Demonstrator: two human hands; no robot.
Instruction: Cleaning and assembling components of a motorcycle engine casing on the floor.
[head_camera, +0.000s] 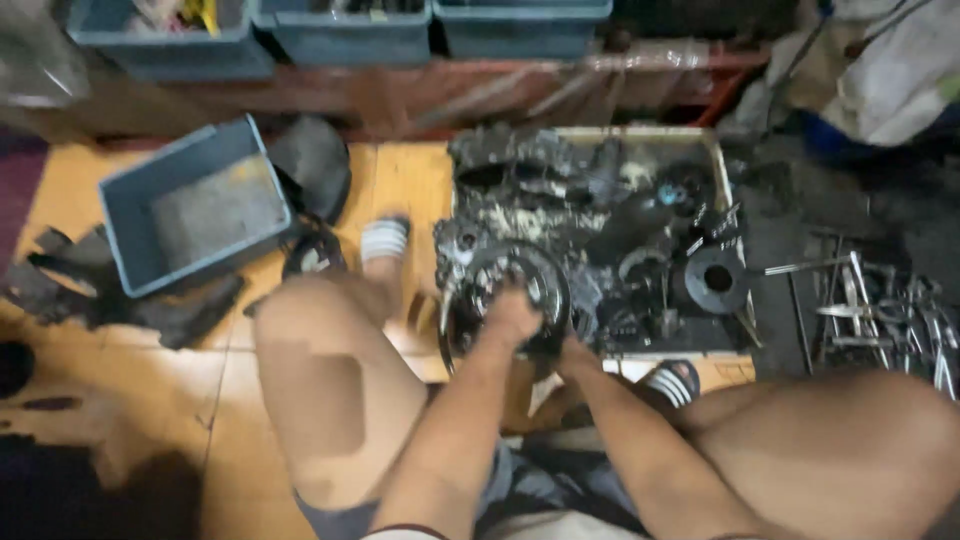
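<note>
Both hands work one greasy round metal part (505, 295) at the tray's (640, 135) near edge: left hand (510, 318) gripping its rim, right hand's (572, 352) grip hidden underneath. One empty blue bin (190, 205) sits nearby on the floor.

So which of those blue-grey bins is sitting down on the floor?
The tilted blue-grey bin on the wooden floor, left of the person's knee. The other bins stand in a row on the red shelf at the top.
</note>
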